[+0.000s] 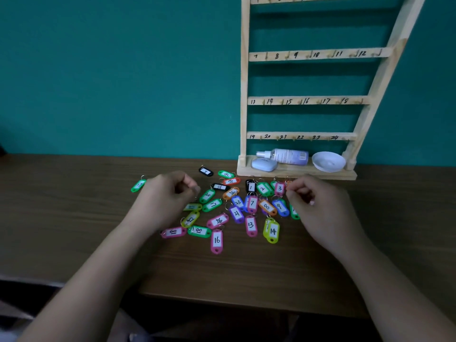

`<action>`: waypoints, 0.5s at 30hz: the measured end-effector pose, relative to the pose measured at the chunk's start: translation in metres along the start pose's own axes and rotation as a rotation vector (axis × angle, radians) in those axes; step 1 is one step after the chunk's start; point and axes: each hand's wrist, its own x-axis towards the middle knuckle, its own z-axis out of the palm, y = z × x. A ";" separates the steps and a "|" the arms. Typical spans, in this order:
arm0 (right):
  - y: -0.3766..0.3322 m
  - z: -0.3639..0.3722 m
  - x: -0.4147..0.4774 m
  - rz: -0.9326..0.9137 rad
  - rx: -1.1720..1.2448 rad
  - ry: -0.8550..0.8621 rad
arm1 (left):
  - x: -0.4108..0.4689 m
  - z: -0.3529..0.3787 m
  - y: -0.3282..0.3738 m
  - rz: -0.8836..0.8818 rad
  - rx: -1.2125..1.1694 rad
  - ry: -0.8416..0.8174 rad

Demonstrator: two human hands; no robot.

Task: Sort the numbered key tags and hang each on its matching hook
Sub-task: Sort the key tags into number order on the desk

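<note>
Several coloured numbered key tags (217,240) lie scattered on the wooden table (74,218) between my hands. Tags 1 (251,186), 2 (263,188) and 3 (279,188) lie in a row below the rack; 7, 8 and 9 lie in a row under them. The wooden hook rack (308,101) stands against the wall, its rails numbered 7 to 24, and no tags hang on the visible hooks. My left hand (167,196) hovers over the pile's left side, fingers curled, nothing visible in it. My right hand (318,203) pinches an orange tag (287,184), mostly hidden, beside tag 3.
On the rack's base shelf lie a spray bottle (286,156), a pale blue case (264,164) and a white bowl (328,162). A lone green tag (138,185) lies left of my left hand. A teal wall stands behind the table.
</note>
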 end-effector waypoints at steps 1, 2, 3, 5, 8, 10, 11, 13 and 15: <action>-0.004 0.003 -0.003 -0.021 0.003 -0.011 | 0.001 -0.003 -0.003 -0.003 -0.007 -0.001; -0.008 0.006 -0.006 -0.044 0.002 -0.021 | 0.001 -0.005 -0.007 -0.004 -0.009 -0.003; -0.011 0.009 -0.009 -0.065 -0.001 -0.030 | 0.002 -0.007 -0.009 -0.008 -0.004 -0.006; -0.018 0.014 -0.014 -0.100 -0.008 -0.049 | 0.002 -0.010 -0.015 -0.026 0.020 -0.030; -0.027 0.023 -0.023 -0.143 -0.007 -0.086 | 0.002 -0.016 -0.023 -0.026 0.074 -0.131; -0.033 0.029 -0.030 -0.188 -0.003 -0.118 | 0.000 -0.018 -0.025 -0.020 0.090 -0.208; -0.036 0.031 -0.034 -0.214 -0.005 -0.132 | -0.001 -0.019 -0.026 -0.020 0.095 -0.230; -0.042 0.035 -0.040 -0.258 -0.012 -0.163 | -0.003 -0.019 -0.028 -0.020 0.117 -0.238; -0.047 0.039 -0.046 -0.289 -0.017 -0.183 | -0.005 -0.019 -0.027 -0.004 0.163 -0.230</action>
